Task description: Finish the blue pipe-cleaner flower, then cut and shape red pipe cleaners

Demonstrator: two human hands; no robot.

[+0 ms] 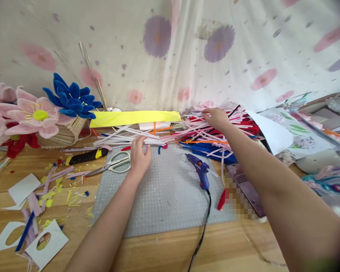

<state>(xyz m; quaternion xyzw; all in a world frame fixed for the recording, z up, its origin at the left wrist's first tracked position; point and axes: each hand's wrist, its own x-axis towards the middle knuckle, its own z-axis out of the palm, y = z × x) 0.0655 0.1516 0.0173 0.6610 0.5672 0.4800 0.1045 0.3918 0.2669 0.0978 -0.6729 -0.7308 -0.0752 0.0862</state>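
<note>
Closest to me, the wooden counter (164, 253) carries paper offcuts with cut-out holes (47, 243) down at my left, strewn among snipped bits. On the grey cutting mat (164, 196) lies the blue glue gun (200, 170), on its side with the nozzle pointing left and its cord trailing toward me, so it sits handy between both arms. Just left of my left hand (138, 156) are the white-handled scissors (115, 164), and beyond them a black and yellow knife (86, 156). That left hand rests at the near edge of the pipe-cleaner pile (192, 132), fingers (141, 142) lightly bent on a few white stems, pinning them rather than gripping. Farther out, my right hand (217, 118) lies on top of the same heap, fingers spread narrow over pink strands, holding nothing that I can make out. Behind the pile lies a yellow strip (134, 118); left of it, a pink flower (39, 115) and a blue flower (72, 99) lean against the floral curtain (170, 49).
</note>
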